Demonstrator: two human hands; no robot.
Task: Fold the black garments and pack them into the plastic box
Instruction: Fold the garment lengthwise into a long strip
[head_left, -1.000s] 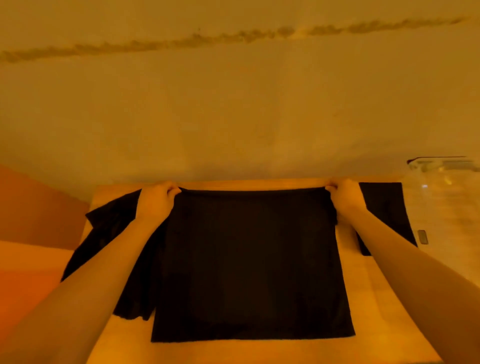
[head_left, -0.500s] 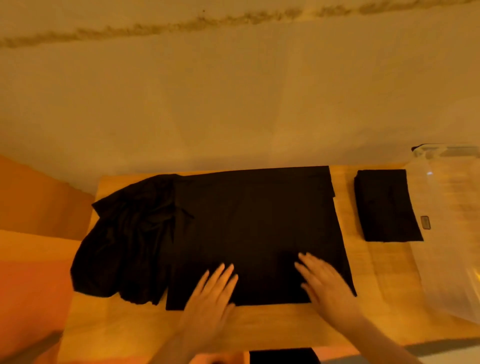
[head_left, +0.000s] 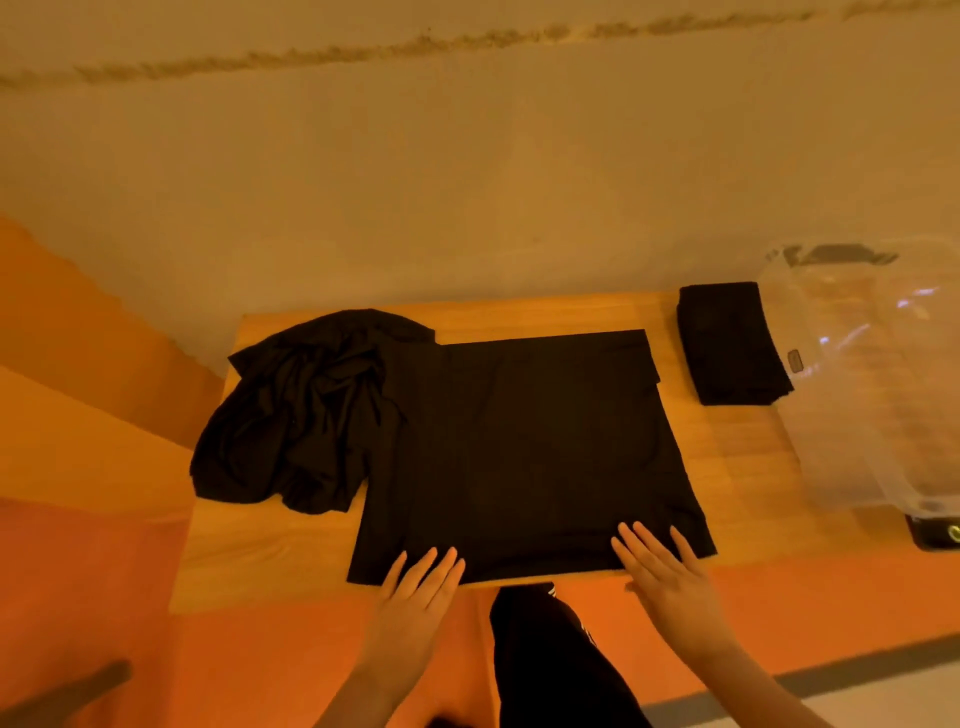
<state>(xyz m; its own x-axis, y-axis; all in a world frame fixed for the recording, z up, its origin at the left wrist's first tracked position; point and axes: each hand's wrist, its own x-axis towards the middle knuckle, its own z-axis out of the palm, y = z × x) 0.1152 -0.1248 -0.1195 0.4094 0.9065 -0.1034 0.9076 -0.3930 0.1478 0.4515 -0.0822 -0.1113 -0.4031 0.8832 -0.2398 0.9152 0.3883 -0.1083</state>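
A black garment (head_left: 524, 452) lies spread flat in the middle of the wooden table (head_left: 270, 551). My left hand (head_left: 418, 592) rests with straight fingers on its near left edge. My right hand (head_left: 662, 571) lies flat on its near right corner. A crumpled heap of black garments (head_left: 301, 410) sits at the left, partly under the flat one. A folded black garment (head_left: 730, 343) lies at the back right beside the clear plastic box (head_left: 872, 395), which looks empty.
The table stands against a pale wall (head_left: 467, 182). Its near edge runs just below my hands. My dark trouser leg (head_left: 550, 660) shows under the table edge. A small dark object (head_left: 935, 530) sits by the box's near corner.
My hands let go of the garment's far edge and came back to its near edge, now pressing flat. The view has drawn back and tilted down.
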